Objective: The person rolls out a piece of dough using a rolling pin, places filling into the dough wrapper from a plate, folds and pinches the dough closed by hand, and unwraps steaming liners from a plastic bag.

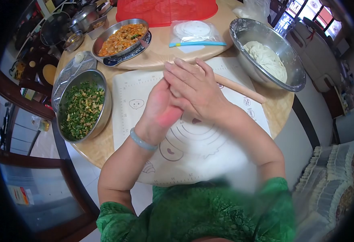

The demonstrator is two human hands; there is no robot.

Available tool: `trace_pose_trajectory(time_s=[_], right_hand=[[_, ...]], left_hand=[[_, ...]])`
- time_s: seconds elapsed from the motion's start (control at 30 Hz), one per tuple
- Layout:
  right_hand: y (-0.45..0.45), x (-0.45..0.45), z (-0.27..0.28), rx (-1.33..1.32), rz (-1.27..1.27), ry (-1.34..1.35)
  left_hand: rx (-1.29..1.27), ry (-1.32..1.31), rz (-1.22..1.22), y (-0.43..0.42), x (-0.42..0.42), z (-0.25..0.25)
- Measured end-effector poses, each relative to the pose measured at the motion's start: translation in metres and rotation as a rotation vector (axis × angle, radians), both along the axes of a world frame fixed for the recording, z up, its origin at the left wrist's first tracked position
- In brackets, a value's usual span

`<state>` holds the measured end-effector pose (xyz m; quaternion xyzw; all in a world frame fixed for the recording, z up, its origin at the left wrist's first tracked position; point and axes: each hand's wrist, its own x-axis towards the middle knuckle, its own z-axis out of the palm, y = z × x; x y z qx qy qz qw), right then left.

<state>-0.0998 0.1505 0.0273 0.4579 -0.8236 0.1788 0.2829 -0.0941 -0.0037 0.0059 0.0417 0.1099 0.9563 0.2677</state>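
Above the baking mat (pixel 124 121), my two hands are pressed together, palm against palm. My left hand (pixel 158 101), with a pale bangle (pixel 143 140) at its wrist, lies underneath with the palm turned up. Across it rests my right hand (pixel 195 86), its fingers stretched over the left palm. Whatever may be between the palms is hidden. A wooden rolling pin (pixel 241 88) lies on the mat just beyond my right hand, partly covered by it.
A steel bowl of dough (pixel 265 60) stands at the back right. On the left is a bowl of chopped green filling (pixel 82 111). Behind sit a pan of orange-red filling (pixel 122 40), a zip bag with white discs (pixel 195 30) and a red plastic cover (pixel 165 12).
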Motion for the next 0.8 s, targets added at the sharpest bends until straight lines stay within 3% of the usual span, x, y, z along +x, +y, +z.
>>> trace_pose_trajectory(time_s=[0.23, 0.3, 0.4, 0.5, 0.6, 0.8], right_hand=[[0.010, -0.013, -0.008, -0.449, 0.121, -0.403], [0.008, -0.015, -0.013, -0.520, 0.129, -0.509], [0.002, -0.014, -0.017, -0.538, 0.142, -0.505], [-0.006, -0.011, -0.023, -0.305, 0.057, -0.194], [-0.005, -0.015, -0.029, -0.311, 0.096, -0.258], [0.004, -0.033, -0.036, -0.776, 0.023, -0.670]], left_hand=[[-0.178, -0.070, 0.186, 0.002, -0.001, 0.017], [-0.122, -0.131, 0.180, -0.002, -0.004, 0.015], [-0.100, -0.208, 0.173, 0.001, 0.000, 0.017], [-0.162, -0.182, 0.162, 0.008, 0.007, 0.011], [-0.171, -0.140, 0.135, 0.004, -0.001, -0.007], [-0.286, -0.422, 0.298, -0.010, -0.021, -0.003]])
